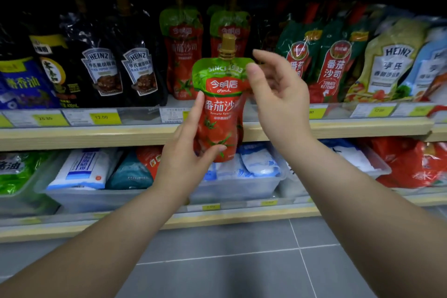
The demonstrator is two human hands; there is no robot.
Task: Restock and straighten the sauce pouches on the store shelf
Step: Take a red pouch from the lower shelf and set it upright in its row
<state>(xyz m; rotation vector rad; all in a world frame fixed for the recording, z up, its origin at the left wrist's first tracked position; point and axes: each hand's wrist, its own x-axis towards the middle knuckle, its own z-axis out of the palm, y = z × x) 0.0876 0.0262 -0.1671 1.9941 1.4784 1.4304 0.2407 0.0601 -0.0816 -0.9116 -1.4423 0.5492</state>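
On the far left of the upper shelf (212,132) stand black Heinz pepper-sauce pouches (101,72). In the middle, the left hand (186,152) clamps the lower part of a red-and-green ketchup pouch (221,106), held upright in front of the shelf edge, two matching pouches (183,53) behind it. The right hand (280,99) hovers just beside the pouch's top, fingers spread apart.

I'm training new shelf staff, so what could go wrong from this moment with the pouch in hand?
1. The left hand pinches the ketchup pouch only low down, while the right hand is open beside it; it might slip.
2. Pushing it in could topple the two matching pouches standing behind.
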